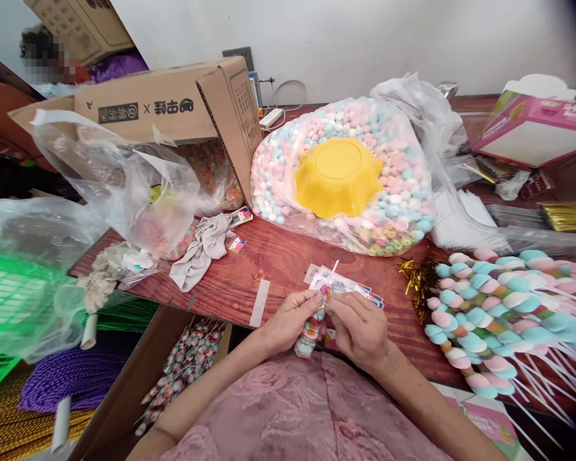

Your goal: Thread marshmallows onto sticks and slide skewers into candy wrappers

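A wrapped marshmallow skewer in pink, blue and white is held close to my body, its white stick pointing away from me. My left hand is closed around its upper part. Opposite it, my right hand pinches at the neck of the clear wrapper, where a thin gold tie shows. The fingertips partly cover that tie. Just beyond my hands lie printed labels in an overlapping pile on the red-brown wooden table.
Several finished-looking marshmallow skewers are heaped at right beside gold ties. Behind sits a big bag of marshmallows under a yellow bowl. A cardboard box, plastic bags and grey gloves occupy the left. Below is a box of skewers.
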The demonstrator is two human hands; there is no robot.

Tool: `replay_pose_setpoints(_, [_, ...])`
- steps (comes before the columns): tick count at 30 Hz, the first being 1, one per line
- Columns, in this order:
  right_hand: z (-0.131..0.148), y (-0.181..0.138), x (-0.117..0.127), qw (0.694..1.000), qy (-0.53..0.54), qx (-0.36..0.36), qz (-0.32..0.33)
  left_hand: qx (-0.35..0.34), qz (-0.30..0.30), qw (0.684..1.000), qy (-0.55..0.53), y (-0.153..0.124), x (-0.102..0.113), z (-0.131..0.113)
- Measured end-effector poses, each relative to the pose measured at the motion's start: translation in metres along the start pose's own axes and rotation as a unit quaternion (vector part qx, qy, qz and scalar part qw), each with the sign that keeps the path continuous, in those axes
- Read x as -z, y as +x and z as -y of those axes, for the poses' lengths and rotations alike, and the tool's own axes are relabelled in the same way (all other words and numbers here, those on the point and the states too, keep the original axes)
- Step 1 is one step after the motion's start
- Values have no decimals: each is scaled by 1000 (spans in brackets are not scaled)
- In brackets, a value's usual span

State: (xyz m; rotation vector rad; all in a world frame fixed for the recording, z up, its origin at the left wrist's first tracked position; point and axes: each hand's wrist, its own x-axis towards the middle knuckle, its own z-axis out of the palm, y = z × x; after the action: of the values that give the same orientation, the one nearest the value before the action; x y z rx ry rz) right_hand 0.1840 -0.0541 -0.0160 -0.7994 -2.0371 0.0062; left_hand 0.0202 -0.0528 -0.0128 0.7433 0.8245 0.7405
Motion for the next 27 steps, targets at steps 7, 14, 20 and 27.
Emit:
replay_pose_setpoints(7, [-10,14,-6,993,-76,-82,39,57,72,995,27,-2,3,-7])
replay_pose_setpoints(14, [-19,19,1,992,-97,-76,15,16,-7,999,-41,-1,15,-16])
replay_pose_setpoints(20, [-16,22,3,978,-184,29,90,63,69,990,-106,-4,24,-29])
replay_pose_setpoints(27, [-19,15,5,982,-142,48,111,25,58,987,-145,-6,22,-21])
